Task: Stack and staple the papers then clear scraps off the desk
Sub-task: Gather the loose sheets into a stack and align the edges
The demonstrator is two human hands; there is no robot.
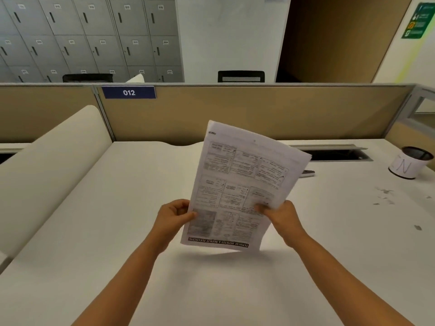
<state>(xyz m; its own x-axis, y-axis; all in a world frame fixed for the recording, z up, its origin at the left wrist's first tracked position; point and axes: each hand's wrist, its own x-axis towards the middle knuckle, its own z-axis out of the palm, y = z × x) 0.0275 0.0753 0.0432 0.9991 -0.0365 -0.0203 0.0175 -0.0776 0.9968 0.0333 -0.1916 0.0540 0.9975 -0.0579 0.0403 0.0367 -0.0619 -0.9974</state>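
Observation:
A stack of printed papers (240,182) is held upright above the white desk (117,208), its print upside down to me. My left hand (174,216) pinches the stack's lower left edge, and my right hand (280,214) grips its lower right side. Behind the papers, a small stapler (308,173) lies on the desk, mostly hidden by the sheets. Small grey paper scraps (384,196) are scattered on the desk at the right, with one more scrap (417,227) nearer to me.
A small white bin (408,164) marked N stands at the far right of the desk. A cable slot (339,153) runs along the back edge. A tan partition (235,111) with a 012 sign closes the far side, and a curved divider (54,165) rises on the left.

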